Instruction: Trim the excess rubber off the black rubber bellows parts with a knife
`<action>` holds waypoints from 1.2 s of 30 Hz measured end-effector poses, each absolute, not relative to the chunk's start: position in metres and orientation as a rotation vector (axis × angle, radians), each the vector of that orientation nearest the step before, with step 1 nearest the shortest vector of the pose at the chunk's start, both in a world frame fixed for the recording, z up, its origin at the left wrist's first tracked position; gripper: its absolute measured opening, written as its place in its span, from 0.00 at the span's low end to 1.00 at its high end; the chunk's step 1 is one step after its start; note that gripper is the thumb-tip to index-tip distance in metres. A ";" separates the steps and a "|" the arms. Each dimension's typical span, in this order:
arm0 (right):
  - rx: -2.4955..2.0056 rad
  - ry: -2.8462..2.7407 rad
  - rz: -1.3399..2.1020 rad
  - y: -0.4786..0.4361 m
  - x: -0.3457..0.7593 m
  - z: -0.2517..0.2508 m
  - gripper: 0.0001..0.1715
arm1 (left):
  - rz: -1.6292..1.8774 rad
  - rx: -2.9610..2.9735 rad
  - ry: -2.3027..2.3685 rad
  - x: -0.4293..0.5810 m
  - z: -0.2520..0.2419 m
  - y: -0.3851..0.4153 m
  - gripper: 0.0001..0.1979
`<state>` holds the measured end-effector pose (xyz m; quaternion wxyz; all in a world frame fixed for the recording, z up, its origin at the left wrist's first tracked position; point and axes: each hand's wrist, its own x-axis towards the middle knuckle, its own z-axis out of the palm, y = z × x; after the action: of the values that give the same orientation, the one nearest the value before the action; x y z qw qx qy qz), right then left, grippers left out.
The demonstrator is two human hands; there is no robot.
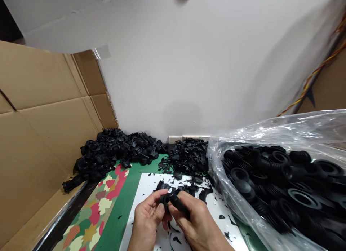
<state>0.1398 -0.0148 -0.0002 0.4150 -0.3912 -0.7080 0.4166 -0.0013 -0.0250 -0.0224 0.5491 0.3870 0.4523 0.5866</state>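
Note:
My left hand [146, 218] has its thumb and fingers closed around a small black ribbed rubber part [164, 199]. In my right hand [199, 218] is a black-handled tool [179, 206], gripped like a pen; its working tip is hidden at the rubber part. Both hands are close together above a white sheet [134, 222] strewn with thin black scraps [177, 240]. More shavings lie just beyond my fingers.
A clear plastic bag [220, 171] full of black ribbed rubber parts [281, 182] stands at right. A pile of similar parts [108, 150] sits back left, beside a heap of black scraps [189, 155]. Cardboard [48, 135] borders the left; a wall [183, 74] rises behind.

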 end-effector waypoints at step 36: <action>-0.946 -1.912 0.887 -0.012 0.146 -0.004 0.14 | 1.400 0.945 1.119 0.000 -0.018 -0.025 0.21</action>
<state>0.1462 -0.0120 -0.0039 0.4037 -0.3747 -0.7571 0.3514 -0.0002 -0.0251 -0.0179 0.5293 0.3959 0.4684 0.5862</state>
